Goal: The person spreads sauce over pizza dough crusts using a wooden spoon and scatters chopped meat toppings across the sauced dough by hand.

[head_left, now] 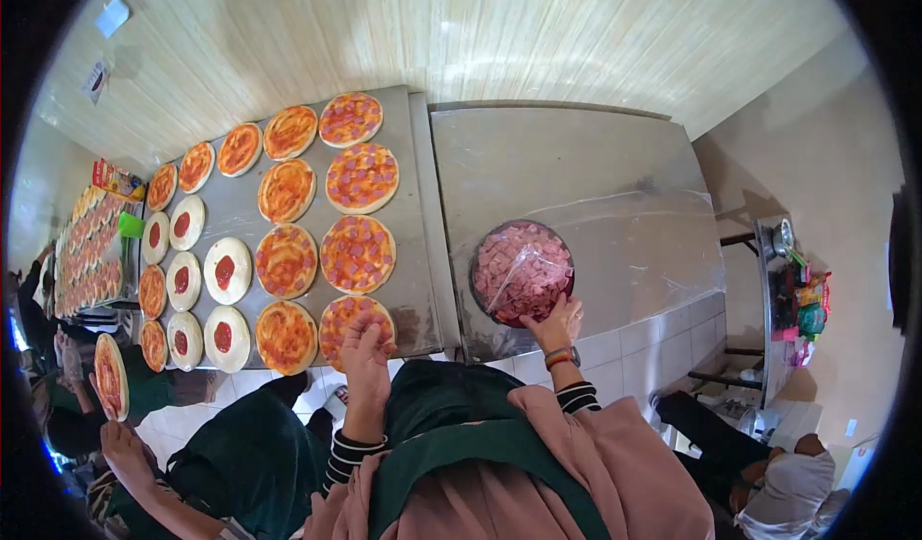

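Observation:
My left hand is over the nearest ham-topped pizza, at the tray's front edge. Its fingers are curled together, and what they hold, if anything, is too small to make out. A dark round bowl full of diced pink ham stands on the metal table to the right, with clear plastic film lying partly over the meat. My right hand is at the bowl's near right rim, its fingers bent over the edge and partly hidden. More ham-topped pizzas lie in a column beyond my left hand.
Sauced pizza bases and white bases with sauce dabs cover the tray's left. A co-worker's hand is near a raised pizza. Plastic film covers part of the right table. Another person sits lower right.

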Available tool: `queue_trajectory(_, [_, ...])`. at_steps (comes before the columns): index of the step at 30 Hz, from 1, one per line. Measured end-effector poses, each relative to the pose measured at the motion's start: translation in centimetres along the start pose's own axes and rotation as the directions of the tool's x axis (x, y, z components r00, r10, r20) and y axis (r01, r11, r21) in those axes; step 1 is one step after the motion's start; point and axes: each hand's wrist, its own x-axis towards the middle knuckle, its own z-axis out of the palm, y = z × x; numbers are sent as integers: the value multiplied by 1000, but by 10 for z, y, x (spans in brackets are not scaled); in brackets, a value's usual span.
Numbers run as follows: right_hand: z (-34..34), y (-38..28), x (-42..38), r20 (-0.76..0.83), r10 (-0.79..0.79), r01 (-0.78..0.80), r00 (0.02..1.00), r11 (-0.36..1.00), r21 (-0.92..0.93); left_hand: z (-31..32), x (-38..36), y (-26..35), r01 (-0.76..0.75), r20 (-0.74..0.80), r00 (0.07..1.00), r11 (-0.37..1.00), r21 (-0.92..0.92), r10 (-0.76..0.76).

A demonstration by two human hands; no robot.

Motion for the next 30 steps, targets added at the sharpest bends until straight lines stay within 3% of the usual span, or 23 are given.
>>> queue_trajectory(1, [-3,-6,2,-15,-1,0,1000,999,-39,4,-2,-4,8,15,1000,1000,11,-8])
queue_trajectory(10, [7,-21,3,4,-8,7,1000,982,186,13,-18,-23,-2,7,1000,998,59,1])
queue_trajectory(12, [15,-15,5,-153,-47,96,987,937,335,16,-18,-23,-6,0,1000,998,67,6])
queue_trajectory(15, [17,-11,8,-229,-53,130,972,933,335,17,-20,-24,-6,-20,1000,995,101,8])
queue_trajectory(18, [5,-18,6,-135,-105,150,985,912,381,18,-19,-25,-12,-4,1000,996,88,13])
queue_trajectory(22, [25,-18,12,-176,-86,158,981,878,451,21,-19,-29,2,9,1000,997,76,-3])
queue_trajectory(25, [33,-7,14,-109,-41,88,993,875,476,23,-19,-29,11,14,1000,997,81,-12])
queue_trajectory(28, [30,-5,11,-132,-128,177,983,848,499,25,-19,-30,17,13,1000,996,86,-18])
queue_trajectory(30, [25,-13,10,-276,-147,268,950,839,474,27,-19,-31,22,16,1000,995,93,-23])
